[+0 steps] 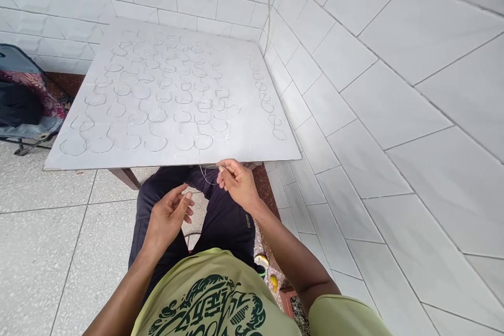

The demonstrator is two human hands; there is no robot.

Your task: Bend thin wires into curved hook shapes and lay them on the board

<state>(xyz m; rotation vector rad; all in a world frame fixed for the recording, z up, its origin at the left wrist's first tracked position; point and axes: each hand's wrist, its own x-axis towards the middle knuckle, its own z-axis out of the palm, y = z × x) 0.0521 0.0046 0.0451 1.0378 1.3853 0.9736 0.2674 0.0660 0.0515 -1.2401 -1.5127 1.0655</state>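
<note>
A thin bent wire hangs at the near edge of a white board, its curve running down from the edge. My right hand pinches this wire between thumb and fingers, just in front of the board. Lower and to the left, my left hand is half curled over my lap, its thumb and index finger apart with nothing visible between them. On the white board lie rows of curved, S-like wire pieces. A separate line of looped wire pieces runs along the right side.
White tiled walls meet in a corner behind and to the right of the board. A folding chair with a dark bag stands at the left. A wooden leg shows under the board, above the speckled floor.
</note>
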